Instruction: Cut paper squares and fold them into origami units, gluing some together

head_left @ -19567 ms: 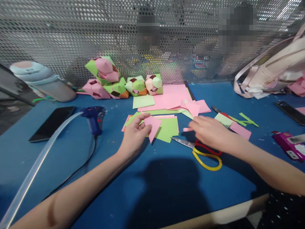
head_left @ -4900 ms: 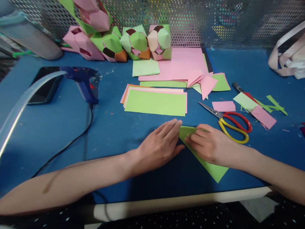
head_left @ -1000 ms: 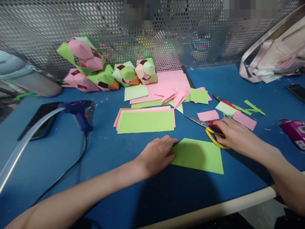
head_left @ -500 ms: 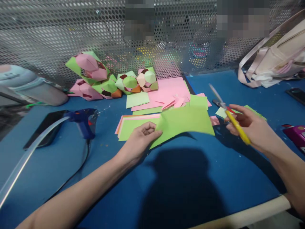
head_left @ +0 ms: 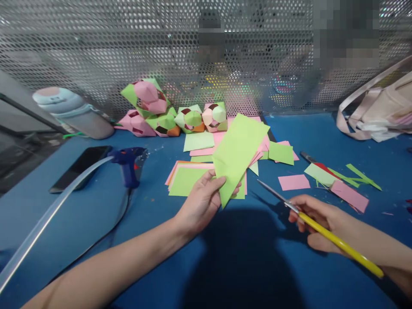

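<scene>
My left hand point(head_left: 207, 193) pinches a light green sheet of paper point(head_left: 241, 146) by its lower corner, thumb on top. The sheet stands tilted above the table, partly hiding the papers behind it. In my right hand point(head_left: 322, 219) is a pair of scissors point(head_left: 291, 206) with yellow handles, seen edge-on. Their metal tip points up and left toward the green sheet, apart from it. A stack of coloured paper point(head_left: 186, 180) lies behind my left hand. Small pink point(head_left: 293, 182) and green paper pieces point(head_left: 280, 153) lie beyond the scissors.
A blue glue gun point(head_left: 127, 163) with a long clear glue stick and a black phone point(head_left: 80, 169) lie left. Folded paper shapes point(head_left: 151, 107), a tumbler point(head_left: 77, 113) and a perforated metal panel point(head_left: 161, 56) stand behind. A bag point(head_left: 383, 103) sits at the right.
My left hand has turned the green sheet from lying sideways to steeply slanted. My right hand with the scissors has moved lower and nearer to me. The view has shifted slightly.
</scene>
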Available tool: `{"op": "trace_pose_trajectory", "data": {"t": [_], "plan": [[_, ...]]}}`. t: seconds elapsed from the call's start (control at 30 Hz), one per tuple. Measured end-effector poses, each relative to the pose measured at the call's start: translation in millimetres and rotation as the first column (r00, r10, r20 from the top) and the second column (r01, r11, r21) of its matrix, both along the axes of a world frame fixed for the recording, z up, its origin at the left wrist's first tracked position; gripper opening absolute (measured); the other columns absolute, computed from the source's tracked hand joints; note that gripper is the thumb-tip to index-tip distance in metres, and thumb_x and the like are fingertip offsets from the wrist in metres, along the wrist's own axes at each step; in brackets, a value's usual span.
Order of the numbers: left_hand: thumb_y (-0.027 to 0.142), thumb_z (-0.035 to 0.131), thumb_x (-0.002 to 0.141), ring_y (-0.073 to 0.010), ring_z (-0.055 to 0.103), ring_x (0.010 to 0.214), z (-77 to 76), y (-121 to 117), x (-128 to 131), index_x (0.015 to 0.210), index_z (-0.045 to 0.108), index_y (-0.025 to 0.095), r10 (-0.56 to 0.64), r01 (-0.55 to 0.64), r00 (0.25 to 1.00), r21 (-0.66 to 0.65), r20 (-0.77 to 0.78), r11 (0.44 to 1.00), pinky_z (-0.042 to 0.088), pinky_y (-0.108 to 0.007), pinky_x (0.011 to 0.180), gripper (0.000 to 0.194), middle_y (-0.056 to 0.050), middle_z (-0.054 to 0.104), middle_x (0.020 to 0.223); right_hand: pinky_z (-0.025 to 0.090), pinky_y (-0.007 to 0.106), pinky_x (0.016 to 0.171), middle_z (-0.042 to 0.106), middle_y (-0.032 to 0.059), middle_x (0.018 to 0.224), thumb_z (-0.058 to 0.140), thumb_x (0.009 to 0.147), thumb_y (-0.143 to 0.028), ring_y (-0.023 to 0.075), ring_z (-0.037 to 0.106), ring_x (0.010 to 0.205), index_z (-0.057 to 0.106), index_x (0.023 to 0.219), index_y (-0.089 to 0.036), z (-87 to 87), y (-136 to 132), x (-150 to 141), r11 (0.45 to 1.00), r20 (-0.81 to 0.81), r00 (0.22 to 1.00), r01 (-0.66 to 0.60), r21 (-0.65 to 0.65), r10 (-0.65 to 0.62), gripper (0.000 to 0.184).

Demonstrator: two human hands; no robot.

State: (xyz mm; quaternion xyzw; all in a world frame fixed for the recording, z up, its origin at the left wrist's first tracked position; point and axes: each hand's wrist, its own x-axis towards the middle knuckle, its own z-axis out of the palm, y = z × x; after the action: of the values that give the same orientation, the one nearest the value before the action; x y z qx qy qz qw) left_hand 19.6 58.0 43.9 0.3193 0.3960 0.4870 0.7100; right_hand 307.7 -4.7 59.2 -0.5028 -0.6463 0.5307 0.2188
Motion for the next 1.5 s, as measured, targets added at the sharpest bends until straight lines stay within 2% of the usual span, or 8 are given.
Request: {"op": "trace_pose_trajectory", "data": {"t": [0.1, 0.2, 0.37, 0.63, 0.87, 1.0, 1.13, 1.5], "plan": [[0.02, 0.058, 0.088, -0.0195, 0.069, 0.094, 2.7, -5, 2, 0.115, 0.046, 0.02, -0.046, 0.046, 0.999, 0.022, -0.022, 0.999, 0.059, -0.034, 0.083, 0.03, -0.009, 0.064, 0.12, 0.051, 0.027, 0.058, 0.061, 0.0056, 0.097, 0.066, 0.08, -0.04, 0.016, 0.058, 0.074, 0.052, 0.122, -0.028, 14.7, 4, -14, 0.992, -0.008, 0.998, -0.066, -0.112, 0.066, 0.046], [0.022, 0.058, 0.088, -0.0187, 0.069, 0.092, 3.1, -11, 2, 0.118, 0.046, 0.02, -0.082, 0.082, 0.997, 0.042, -0.008, 0.996, 0.058, -0.031, 0.081, 0.032, -0.009, 0.066, 0.115, 0.049, 0.026, 0.059, 0.059, 0.0066, 0.102, 0.064, 0.082, -0.044, 0.0151, 0.057, 0.077, 0.048, 0.123, -0.026, 20.4, 7, -25, 0.984, -0.027, 0.995, -0.102, -0.143, 0.099, 0.047], [0.022, 0.061, 0.088, -0.0166, 0.07, 0.083, 2.2, -16, 3, 0.118, 0.047, 0.018, -0.109, 0.107, 0.993, 0.039, 0.053, 0.994, 0.056, -0.025, 0.072, 0.034, -0.009, 0.07, 0.1, 0.045, 0.027, 0.063, 0.055, 0.0072, 0.105, 0.059, 0.084, -0.056, 0.0137, 0.053, 0.079, 0.041, 0.121, -0.024, 13.9, 7, -36, 0.981, -0.072, 0.99, -0.132, -0.143, 0.123, 0.052], [0.021, 0.066, 0.085, -0.0162, 0.069, 0.079, -1.7, -23, 6, 0.113, 0.052, 0.017, -0.114, 0.109, 0.991, 0.078, 0.066, 0.991, 0.055, -0.026, 0.072, 0.032, -0.007, 0.071, 0.095, 0.039, 0.024, 0.058, 0.055, 0.0083, 0.101, 0.054, 0.083, -0.063, 0.0119, 0.047, 0.074, 0.04, 0.115, -0.02, 12.4, 4, -43, 0.98, -0.13, 0.981, -0.162, -0.114, 0.147, 0.055], [0.02, 0.068, 0.083, -0.0125, 0.068, 0.071, -3.5, -26, 7, 0.106, 0.055, 0.018, -0.117, 0.111, 0.99, 0.079, 0.078, 0.991, 0.055, -0.023, 0.069, 0.026, -0.003, 0.07, 0.086, 0.041, 0.025, 0.062, 0.053, 0.0058, 0.101, 0.059, 0.084, -0.056, 0.0116, 0.047, 0.076, 0.04, 0.116, -0.022, 2.6, -2, -43, 0.985, -0.148, 0.982, -0.137, -0.109, 0.12, 0.05], [0.021, 0.067, 0.083, -0.0116, 0.068, 0.069, -0.5, -29, 8, 0.106, 0.054, 0.018, -0.128, 0.123, 0.99, 0.084, 0.056, 0.989, 0.054, -0.02, 0.067, 0.026, -0.002, 0.07, 0.083, 0.041, 0.027, 0.066, 0.054, 0.0052, 0.102, 0.06, 0.084, -0.054, 0.0124, 0.047, 0.079, 0.039, 0.118, -0.023, 8.4, -5, -43, 0.985, -0.094, 0.989, -0.121, -0.121, 0.11, 0.051], [0.023, 0.066, 0.084, -0.0142, 0.069, 0.069, 1.1, -31, 7, 0.106, 0.052, 0.016, -0.149, 0.147, 0.989, 0.084, 0.019, 0.986, 0.053, -0.02, 0.063, 0.027, -0.003, 0.07, 0.077, 0.041, 0.027, 0.065, 0.054, 0.0042, 0.099, 0.063, 0.081, -0.055, 0.0129, 0.047, 0.078, 0.041, 0.117, -0.022, 11.9, -6, -44, 0.989, -0.058, 0.994, -0.104, -0.109, 0.098, 0.054], [0.023, 0.068, 0.082, -0.0153, 0.07, 0.071, 3.0, -32, 8, 0.107, 0.054, 0.017, -0.147, 0.146, 0.989, 0.051, 0.022, 0.988, 0.055, -0.024, 0.067, 0.029, -0.005, 0.073, 0.087, 0.042, 0.025, 0.061, 0.054, 0.0038, 0.099, 0.064, 0.084, -0.044, 0.0124, 0.048, 0.077, 0.042, 0.12, -0.024, 4.5, -10, -40, 0.993, -0.021, 0.995, -0.1, -0.068, 0.098, 0.046]]}}
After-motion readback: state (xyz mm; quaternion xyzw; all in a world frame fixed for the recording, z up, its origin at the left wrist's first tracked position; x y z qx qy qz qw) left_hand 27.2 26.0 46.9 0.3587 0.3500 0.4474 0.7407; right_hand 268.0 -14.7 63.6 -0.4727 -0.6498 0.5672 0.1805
